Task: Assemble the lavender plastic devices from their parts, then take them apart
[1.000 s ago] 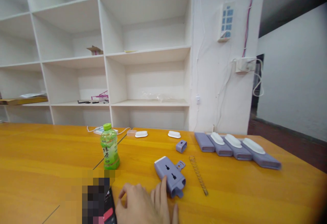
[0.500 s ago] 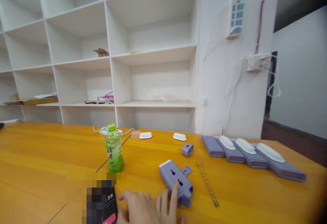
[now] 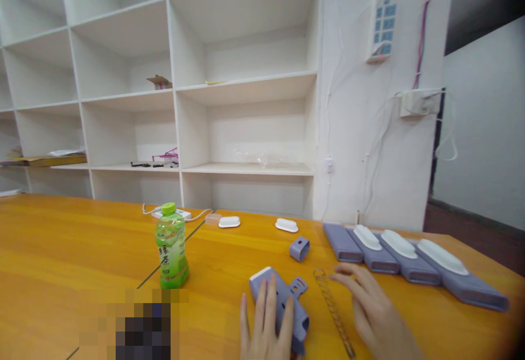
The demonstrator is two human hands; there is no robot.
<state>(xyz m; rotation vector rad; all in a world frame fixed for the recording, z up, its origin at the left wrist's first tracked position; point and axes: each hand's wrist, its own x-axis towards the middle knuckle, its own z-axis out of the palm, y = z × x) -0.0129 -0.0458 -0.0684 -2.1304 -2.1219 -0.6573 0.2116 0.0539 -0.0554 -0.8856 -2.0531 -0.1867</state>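
Head cam showed the left hand lying flat, fingers spread, on the purple casing near the desk's front edge, gripping nothing. Right hand was open, fingertips by the metal spring. Casing looked like light, stiff, smooth plastic, so probably best pinched by its long sides.

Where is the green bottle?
The green bottle stands upright on the orange table, left of the purple case under the left hand.
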